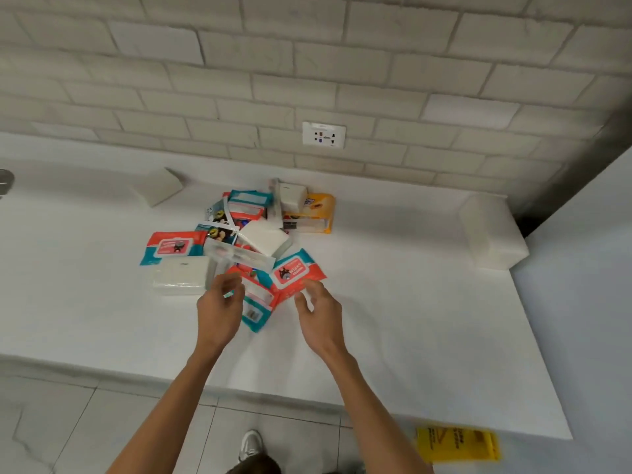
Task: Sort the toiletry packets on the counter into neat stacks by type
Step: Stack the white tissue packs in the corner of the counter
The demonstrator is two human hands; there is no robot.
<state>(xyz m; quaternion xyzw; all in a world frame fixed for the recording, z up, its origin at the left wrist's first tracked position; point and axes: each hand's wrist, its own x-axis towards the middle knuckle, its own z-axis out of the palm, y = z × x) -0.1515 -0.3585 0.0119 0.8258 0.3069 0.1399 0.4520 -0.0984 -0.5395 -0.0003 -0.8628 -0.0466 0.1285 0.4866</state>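
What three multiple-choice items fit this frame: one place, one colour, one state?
1. Where in the pile does the yellow packet lie?
A. near side
B. far side, below the wall socket
C. buried in the middle

2. What colours has the wipes packet by the right hand?
A. green and black
B. purple
C. red and teal

3. How are the hands?
A. both open, gripping nothing
B. both gripping packets
C. one grips a packet

1 B: it sits at the wall side, under the socket.
2 C: red face, teal ends.
3 A: the left hand and right hand show relaxed fingers with nothing held.
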